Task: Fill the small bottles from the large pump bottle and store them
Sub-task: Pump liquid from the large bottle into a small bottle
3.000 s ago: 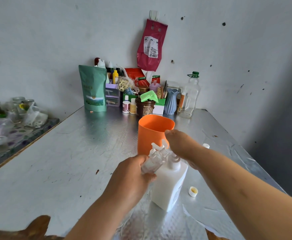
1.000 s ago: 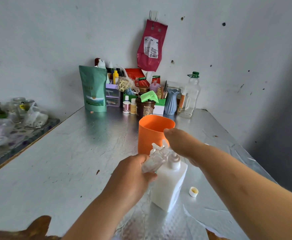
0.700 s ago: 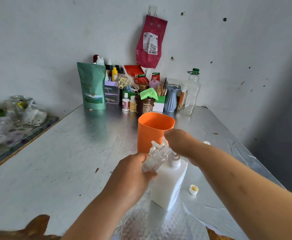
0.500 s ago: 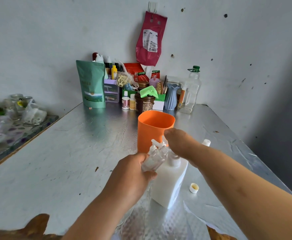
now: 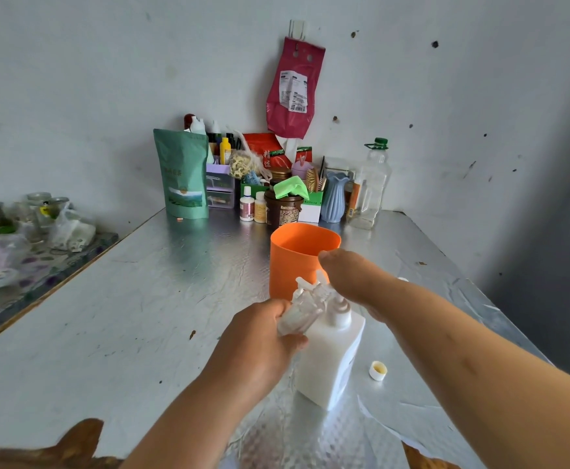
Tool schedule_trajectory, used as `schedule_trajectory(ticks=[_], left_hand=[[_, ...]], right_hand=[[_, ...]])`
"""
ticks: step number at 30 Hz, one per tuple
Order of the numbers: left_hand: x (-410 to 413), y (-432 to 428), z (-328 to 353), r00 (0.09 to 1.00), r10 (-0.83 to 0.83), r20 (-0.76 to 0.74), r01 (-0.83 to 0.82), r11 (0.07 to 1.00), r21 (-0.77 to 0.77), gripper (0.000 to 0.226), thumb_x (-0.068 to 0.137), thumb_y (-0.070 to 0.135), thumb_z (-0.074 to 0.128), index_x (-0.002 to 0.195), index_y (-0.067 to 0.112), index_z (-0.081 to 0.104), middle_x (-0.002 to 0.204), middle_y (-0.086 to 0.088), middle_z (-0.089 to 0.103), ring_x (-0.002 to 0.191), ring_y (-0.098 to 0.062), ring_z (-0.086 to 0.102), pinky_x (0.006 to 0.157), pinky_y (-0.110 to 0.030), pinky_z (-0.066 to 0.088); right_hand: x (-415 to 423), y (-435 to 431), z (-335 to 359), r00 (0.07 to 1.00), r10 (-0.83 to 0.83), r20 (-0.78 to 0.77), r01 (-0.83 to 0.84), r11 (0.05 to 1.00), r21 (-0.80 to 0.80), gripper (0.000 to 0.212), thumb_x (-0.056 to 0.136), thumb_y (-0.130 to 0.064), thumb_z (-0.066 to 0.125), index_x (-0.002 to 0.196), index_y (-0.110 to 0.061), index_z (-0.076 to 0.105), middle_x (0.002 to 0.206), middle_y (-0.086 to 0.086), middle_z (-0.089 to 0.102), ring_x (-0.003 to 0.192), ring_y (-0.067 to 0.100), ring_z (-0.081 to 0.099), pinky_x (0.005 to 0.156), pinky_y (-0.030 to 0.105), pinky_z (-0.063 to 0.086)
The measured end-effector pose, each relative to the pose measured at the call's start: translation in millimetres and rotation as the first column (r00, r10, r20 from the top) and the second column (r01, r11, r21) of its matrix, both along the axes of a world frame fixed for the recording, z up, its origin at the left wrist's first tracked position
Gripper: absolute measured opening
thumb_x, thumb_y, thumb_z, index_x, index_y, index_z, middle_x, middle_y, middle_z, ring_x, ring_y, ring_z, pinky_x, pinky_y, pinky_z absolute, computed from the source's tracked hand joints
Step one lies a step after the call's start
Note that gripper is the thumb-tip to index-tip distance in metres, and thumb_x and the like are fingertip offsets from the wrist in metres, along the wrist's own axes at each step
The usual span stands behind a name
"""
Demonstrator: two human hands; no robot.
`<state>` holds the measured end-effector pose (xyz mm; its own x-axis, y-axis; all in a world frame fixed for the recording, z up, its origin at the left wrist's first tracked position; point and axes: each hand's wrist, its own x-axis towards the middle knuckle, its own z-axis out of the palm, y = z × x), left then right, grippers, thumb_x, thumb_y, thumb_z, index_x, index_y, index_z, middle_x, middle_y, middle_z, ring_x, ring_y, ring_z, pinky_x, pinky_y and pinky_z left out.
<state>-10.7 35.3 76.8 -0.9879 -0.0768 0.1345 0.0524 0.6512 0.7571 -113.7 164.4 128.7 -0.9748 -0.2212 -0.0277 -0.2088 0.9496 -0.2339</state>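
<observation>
A home corner: foil-covered table (image 5: 114,299), cluttered toiletries, hanging pouch (image 5: 293,89) on scuffed wall.

I see a white pump bottle (image 5: 331,357) on a silvery desk (image 5: 114,316) with a fine dimpled sheen. Behind it stands a plain orange cup (image 5: 297,262). The small bottle (image 5: 299,316) is clear. A white cap (image 5: 378,370) shows a yellowish inside. At the back: a green pouch (image 5: 182,174) with a landscape print, a pale blue ribbed vase (image 5: 334,198), a brown tub (image 5: 282,211) under a bright green cloth (image 5: 292,187), and a magenta bag (image 5: 293,89) bearing a white label on the grey-white wall (image 5: 74,79).
</observation>
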Motion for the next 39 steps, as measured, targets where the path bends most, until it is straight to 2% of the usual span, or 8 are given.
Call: schedule_trajectory(ticks=[3,9,16,23,26,30,35,39], left_hand=[[-1.5,1.2,-1.2,1.000,-0.012,0.000,0.012,1.000,0.018,0.011,0.084,0.029,0.071,0.093,0.029,0.065,0.080,0.016,0.065,0.070,0.001,0.057,0.056,-0.016,0.033],[-3.7,-0.3,-5.5,1.000,-0.024,-0.004,0.024,1.000,0.013,0.017,0.083,0.031,0.072,0.099,0.032,0.065,0.087,0.018,0.069,0.079,0.002,0.062,0.062,-0.015,0.039],[-6.3,0.1,-11.5,1.000,-0.020,0.010,0.020,1.000,0.008,0.023,0.084,0.030,0.072,0.106,0.029,0.066,0.094,0.016,0.070,0.085,0.000,0.063,0.065,-0.013,0.041],[-4.0,-1.1,-7.0,1.000,-0.004,0.008,0.004,1.000,0.014,0.021,0.083,0.032,0.072,0.103,0.033,0.065,0.090,0.018,0.069,0.082,0.000,0.063,0.064,-0.018,0.041],[-4.0,-1.3,-4.7,1.000,0.005,-0.002,-0.005,1.000,-0.008,0.020,0.083,0.034,0.071,0.102,0.035,0.065,0.088,0.019,0.068,0.081,0.002,0.061,0.059,-0.016,0.037],[-5.0,-1.0,-4.9,1.000,0.001,-0.014,-0.001,1.000,-0.002,0.018,0.083,0.034,0.071,0.100,0.033,0.064,0.081,0.019,0.064,0.071,0.004,0.056,0.056,-0.014,0.033],[-8.7,-0.8,-9.2,1.000,-0.009,-0.010,0.009,1.000,0.019,0.013,0.082,0.031,0.073,0.091,0.031,0.063,0.063,0.017,0.055,0.058,0.004,0.051,0.051,-0.011,0.031],[-9.6,-0.9,-13.0,0.999,-0.039,0.022,0.038,0.998,0.044,0.027,0.082,0.030,0.074,0.108,0.032,0.066,0.094,0.019,0.070,0.084,0.002,0.064,0.071,-0.017,0.045]], right_hand=[[-1.7,1.1,0.1,0.999,0.023,0.027,-0.023,0.999,0.024,0.027,0.097,-0.004,0.031,0.117,-0.005,0.050,0.110,0.016,0.054,0.098,0.027,0.050,0.099,0.049,0.044],[-2.9,4.8,-3.9,0.997,0.062,0.052,-0.063,0.998,0.010,0.030,0.098,-0.008,0.033,0.119,0.002,0.053,0.122,0.022,0.055,0.116,0.039,0.051,0.101,0.052,0.040],[-4.4,0.6,-16.1,0.999,0.017,0.033,-0.018,0.999,0.032,0.038,0.096,0.002,0.028,0.127,-0.008,0.048,0.126,0.010,0.055,0.118,0.026,0.052,0.106,0.045,0.040],[-0.1,3.6,-4.5,1.000,0.012,-0.026,-0.014,0.997,-0.081,0.019,0.100,-0.010,0.027,0.091,-0.014,0.044,0.093,0.011,0.043,0.090,0.026,0.040,0.091,0.048,0.040],[2.5,1.1,-0.5,1.000,0.019,-0.006,-0.020,0.998,-0.061,0.033,0.098,-0.003,0.027,0.070,-0.020,0.033,0.087,0.008,0.040,0.088,0.025,0.039,0.084,0.045,0.040],[2.7,-1.2,1.4,1.000,-0.009,0.030,0.011,0.997,-0.070,0.022,0.100,-0.003,0.029,0.108,-0.014,0.046,0.096,0.010,0.047,0.089,0.024,0.047,0.095,0.045,0.047],[4.7,-1.7,4.4,0.998,0.032,0.056,-0.033,0.999,0.018,0.030,0.099,-0.001,0.027,0.115,-0.005,0.052,0.101,0.012,0.052,0.094,0.022,0.054,0.092,0.037,0.048],[2.0,-1.2,-3.3,0.998,0.030,0.053,-0.032,0.999,0.029,0.030,0.097,0.002,0.028,0.119,-0.002,0.049,0.103,0.011,0.054,0.102,0.025,0.058,0.096,0.041,0.049]])
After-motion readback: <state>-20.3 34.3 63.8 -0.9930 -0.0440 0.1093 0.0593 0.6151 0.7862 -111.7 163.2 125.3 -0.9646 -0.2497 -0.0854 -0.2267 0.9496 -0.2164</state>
